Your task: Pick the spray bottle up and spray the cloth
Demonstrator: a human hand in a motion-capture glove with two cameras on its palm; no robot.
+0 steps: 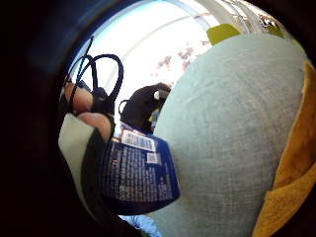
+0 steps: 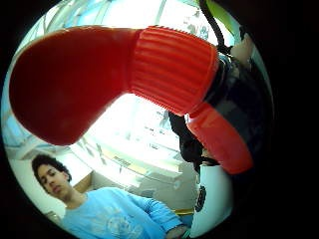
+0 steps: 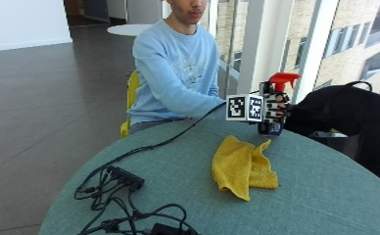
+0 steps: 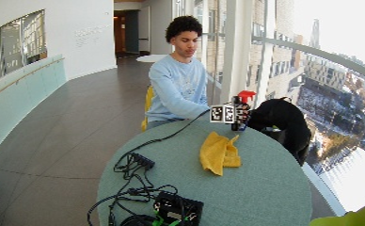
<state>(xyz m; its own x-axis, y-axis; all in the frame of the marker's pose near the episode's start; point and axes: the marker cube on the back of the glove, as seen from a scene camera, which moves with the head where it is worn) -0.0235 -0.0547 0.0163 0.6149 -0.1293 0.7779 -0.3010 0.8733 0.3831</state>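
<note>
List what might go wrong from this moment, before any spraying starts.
1. The right hand grips the spray bottle lifted beyond the yellow cloth, not above it; spraying from there would likely wet the table instead.
2. The black bag sits right beside the bottle, so mist may land on it.
3. The power strip and cables lie on the same table; stray spray could reach them.

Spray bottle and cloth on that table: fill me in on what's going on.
A person seated at the round green table grips the spray bottle in the gloved right hand, held above the tabletop, red spray head up. The yellow cloth lies crumpled on the table in front of it. No spray is visible.
</note>
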